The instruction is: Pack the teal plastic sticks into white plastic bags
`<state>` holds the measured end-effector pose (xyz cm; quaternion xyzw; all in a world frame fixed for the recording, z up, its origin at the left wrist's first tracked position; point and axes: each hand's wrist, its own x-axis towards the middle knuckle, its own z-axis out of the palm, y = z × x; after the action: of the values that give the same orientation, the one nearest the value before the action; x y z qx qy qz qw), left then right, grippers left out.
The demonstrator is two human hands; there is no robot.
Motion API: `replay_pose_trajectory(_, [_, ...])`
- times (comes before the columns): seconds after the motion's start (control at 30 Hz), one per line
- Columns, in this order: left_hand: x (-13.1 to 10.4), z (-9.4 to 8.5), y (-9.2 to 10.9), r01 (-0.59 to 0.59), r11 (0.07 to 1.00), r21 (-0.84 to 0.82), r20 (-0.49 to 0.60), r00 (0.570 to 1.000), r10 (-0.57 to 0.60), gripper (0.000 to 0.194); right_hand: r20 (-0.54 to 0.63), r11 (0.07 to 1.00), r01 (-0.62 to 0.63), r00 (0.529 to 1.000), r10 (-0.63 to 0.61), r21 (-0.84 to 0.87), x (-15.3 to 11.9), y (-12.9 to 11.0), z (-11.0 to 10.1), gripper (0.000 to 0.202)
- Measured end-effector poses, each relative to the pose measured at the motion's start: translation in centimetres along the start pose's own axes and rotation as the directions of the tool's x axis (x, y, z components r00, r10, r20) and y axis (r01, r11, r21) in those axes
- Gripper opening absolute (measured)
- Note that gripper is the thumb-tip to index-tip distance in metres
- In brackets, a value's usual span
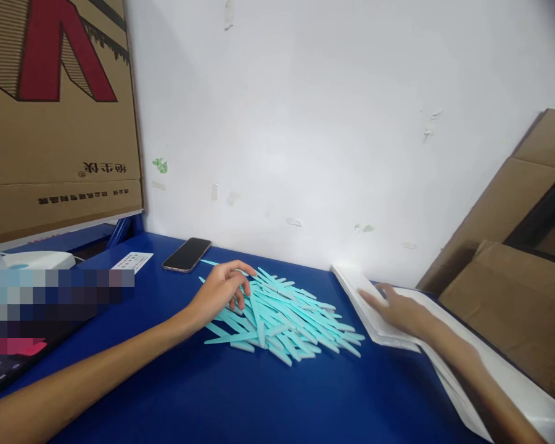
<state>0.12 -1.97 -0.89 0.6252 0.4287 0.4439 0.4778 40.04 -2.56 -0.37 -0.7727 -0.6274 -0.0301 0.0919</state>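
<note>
A loose heap of several thin light-blue plastic sticks (287,314) lies in the middle of the blue table (240,401). My left hand (219,290) rests on the heap's left side, fingers spread and curled over the sticks, gripping none that I can see. My right hand (398,308) lies flat, palm down, on a stack of white sheets or bags (358,290) at the right of the heap, fingers apart.
A dark phone (187,254) lies face up behind my left hand, next to a small white card (132,261). A large cardboard box (55,117) stands at the far left, more cardboard (513,296) at the right. A white wall (328,123) closes the back.
</note>
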Motion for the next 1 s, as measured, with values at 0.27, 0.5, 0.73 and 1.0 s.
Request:
replay_pose_trajectory(0.27, [-0.2, 0.3, 0.1, -0.073, 0.997, 0.005, 0.002, 0.997, 0.073, 0.020, 0.001, 0.999, -0.008, 1.000, 0.008, -0.043, 0.3, 0.4, -0.3, 0.071])
replay_pose_trajectory(0.5, [-0.9, -0.1, 1.6, -0.041, 0.995, -0.096, 0.172, 0.983, 0.058, 0.024, 0.015, 0.808, 0.272, 0.945, -0.328, 0.522, -4.9, -5.3, -6.8, 0.062])
replay_pose_trajectory(0.73, [-0.8, -0.3, 1.8, 0.246, 0.845, -0.474, 0.307, 0.946, -0.103, 0.048, 0.036, 0.775, 0.552, 0.807, -0.590, 0.307, -8.9, -11.5, -7.7, 0.052])
replay_pose_trajectory(1.0, [0.6, -1.4, 0.6, 0.134, 0.984, -0.115, 0.025, 0.991, -0.132, 0.031, 0.173, 0.726, 0.667, 0.705, -0.688, 0.167, -6.6, -10.9, -8.6, 0.053])
